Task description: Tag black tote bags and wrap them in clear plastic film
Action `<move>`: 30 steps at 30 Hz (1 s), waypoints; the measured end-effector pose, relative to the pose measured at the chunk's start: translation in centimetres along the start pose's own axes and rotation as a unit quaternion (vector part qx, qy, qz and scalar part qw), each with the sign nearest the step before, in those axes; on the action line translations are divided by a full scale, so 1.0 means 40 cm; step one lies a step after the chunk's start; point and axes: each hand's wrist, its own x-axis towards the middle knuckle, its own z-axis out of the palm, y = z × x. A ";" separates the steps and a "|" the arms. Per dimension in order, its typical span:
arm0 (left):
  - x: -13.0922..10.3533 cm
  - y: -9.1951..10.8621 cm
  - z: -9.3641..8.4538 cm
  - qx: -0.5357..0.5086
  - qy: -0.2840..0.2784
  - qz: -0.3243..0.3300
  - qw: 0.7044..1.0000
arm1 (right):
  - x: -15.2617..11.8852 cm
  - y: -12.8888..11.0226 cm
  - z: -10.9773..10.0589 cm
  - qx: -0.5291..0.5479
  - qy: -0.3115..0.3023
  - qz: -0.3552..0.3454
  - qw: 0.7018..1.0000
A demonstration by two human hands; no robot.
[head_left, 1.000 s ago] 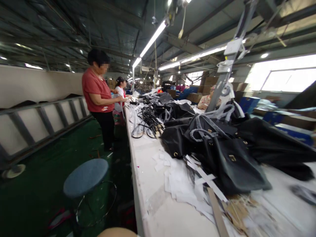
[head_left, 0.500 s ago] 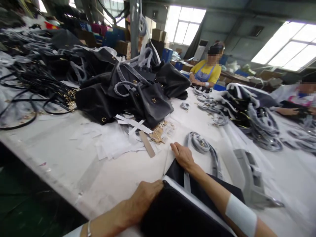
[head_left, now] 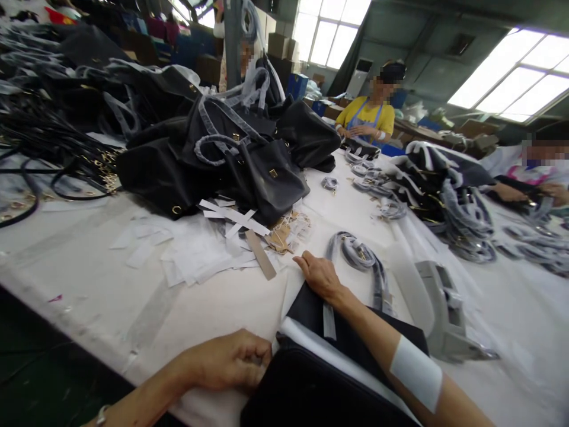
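Note:
A black bag (head_left: 320,385) lies at the table's near edge, with a whitish translucent sheet (head_left: 329,350) along its opening. My left hand (head_left: 235,359) is closed at the bag's left corner, its fingers curled against the edge. Farther forward, my right hand (head_left: 317,276) is closed at the far corner of the bag's black upper panel (head_left: 306,308); the grip itself is partly hidden. A short grey strap (head_left: 329,323) shows on that panel beside my right wrist. Just beyond my right hand lies a coiled, plastic-wrapped strap (head_left: 358,252).
A grey tape dispenser (head_left: 444,308) stands at the right. Black handbags (head_left: 267,178) are heaped ahead, with paper sheets (head_left: 191,255) and a beige strip (head_left: 260,255) before them. Black straps (head_left: 80,160) pile up at left. A co-worker in yellow (head_left: 367,115) stands across the table.
My left hand has shifted left and turned at the bag's corner, its fingers more curled. My right hand stays at the far corner. The whole view has shifted slightly.

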 end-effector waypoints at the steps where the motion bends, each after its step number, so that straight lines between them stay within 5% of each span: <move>1: -0.002 -0.006 -0.004 -0.020 -0.026 -0.012 0.999 | -0.001 -0.007 0.003 0.003 -0.002 0.000 1.000; 4: -0.009 -0.015 -0.015 -0.048 -0.076 -0.053 0.995 | 0.003 -0.012 0.000 0.029 -0.001 0.003 1.000; 7: -0.016 -0.002 -0.037 -0.020 -0.069 -0.077 0.994 | 0.015 0.024 -0.032 0.143 -0.015 0.009 0.990; 10: 0.006 0.023 -0.068 0.033 0.046 -0.070 0.996 | 0.016 0.092 -0.083 0.272 -0.103 0.025 0.956; 14: 0.118 0.047 -0.093 0.084 0.179 -0.086 0.977 | -0.015 0.147 -0.123 0.256 -0.186 -0.012 0.948; 20: 0.269 0.051 -0.091 0.068 0.215 -0.073 0.972 | -0.074 0.116 -0.108 0.238 -0.106 -0.017 0.965; 30: 0.307 0.076 -0.095 0.200 0.215 0.046 0.955 | -0.081 0.125 -0.081 0.413 -0.059 0.011 0.909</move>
